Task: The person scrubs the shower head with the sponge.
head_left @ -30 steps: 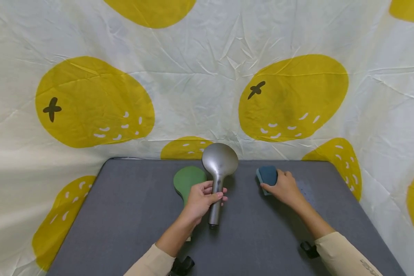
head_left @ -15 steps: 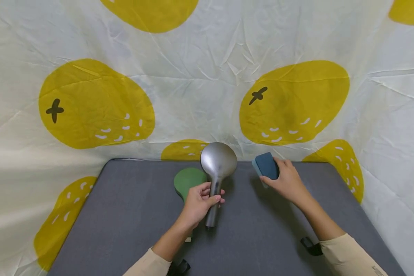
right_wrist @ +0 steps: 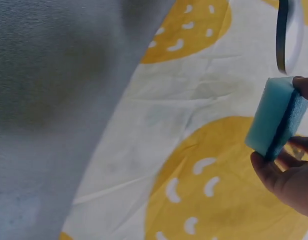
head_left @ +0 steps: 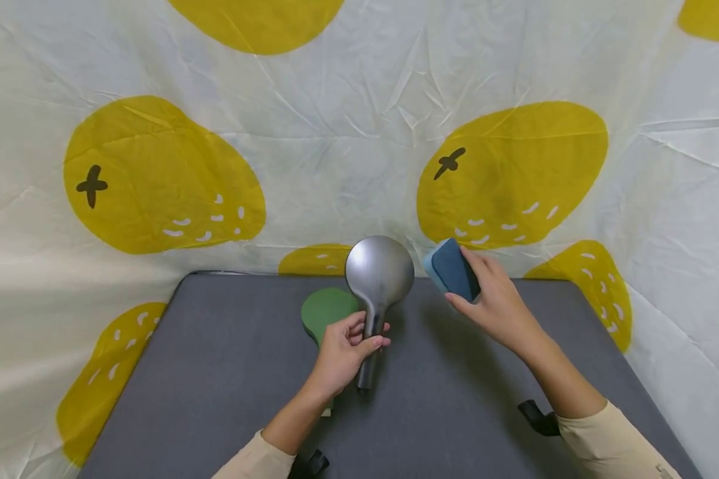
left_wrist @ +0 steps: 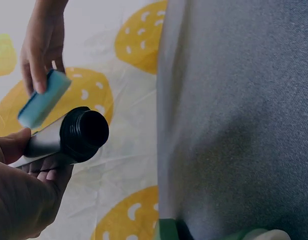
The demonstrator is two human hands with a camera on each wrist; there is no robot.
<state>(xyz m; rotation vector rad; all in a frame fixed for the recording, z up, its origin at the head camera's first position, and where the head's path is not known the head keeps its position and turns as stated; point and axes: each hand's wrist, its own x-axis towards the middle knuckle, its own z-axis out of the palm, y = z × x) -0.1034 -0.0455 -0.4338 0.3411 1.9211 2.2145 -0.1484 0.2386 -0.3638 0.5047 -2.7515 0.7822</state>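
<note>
My left hand [head_left: 340, 356] grips the handle of a silver shower head [head_left: 380, 269], its round head tilted up and away from me. The dark threaded end of the handle [left_wrist: 86, 134] faces the camera in the left wrist view. Just to the right, my right hand [head_left: 497, 303] pinches a two-tone blue sponge [head_left: 453, 268] between thumb and fingers, raised over the table's far edge. The sponge's light side [right_wrist: 268, 115] faces the shower head, with a gap between them in the head view.
A green round-headed, handled object [head_left: 328, 311] lies on the grey table [head_left: 234, 359], partly behind my left hand. Behind the table hangs a white cloth [head_left: 335, 159] with yellow fruit prints. Black wrist straps [head_left: 539, 419] show at the sleeves.
My right hand has lifted the sponge off the table, tilted it and brought it left towards the shower head. The left hand keeps hold of the shower head almost in place.
</note>
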